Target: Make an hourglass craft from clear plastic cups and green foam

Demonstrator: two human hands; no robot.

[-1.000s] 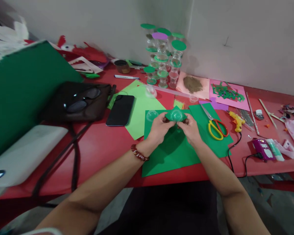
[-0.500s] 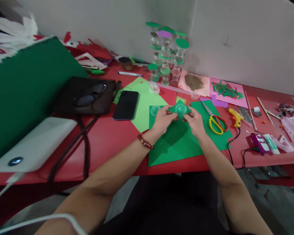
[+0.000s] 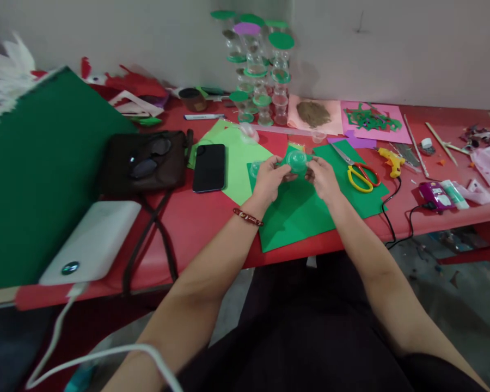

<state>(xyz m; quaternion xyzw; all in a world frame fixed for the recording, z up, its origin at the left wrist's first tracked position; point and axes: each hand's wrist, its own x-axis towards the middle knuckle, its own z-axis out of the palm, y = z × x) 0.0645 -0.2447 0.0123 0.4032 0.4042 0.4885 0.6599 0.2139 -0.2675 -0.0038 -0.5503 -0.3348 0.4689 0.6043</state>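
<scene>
Between my two hands is a small piece of green paper with a clear round plastic cup against it. The fingers of my left hand are closed on its left edge. My right hand pinches the right side, its fingertips partly hidden. Below them lies a large sheet of green paper. Another clear plastic cup rests on that sheet's upper left corner, beside my left hand. Scissors with yellow and red handles lie on the sheet, right of my right hand.
Stacked clear cups with green discs stand by the wall. A phone, a dark bag and a white power bank are on the left. A yellow glue gun with a black cord lies right.
The camera view has shifted, so the table items appear higher. Both hands keep hold of the green paper and cup, which now look turned a little.
</scene>
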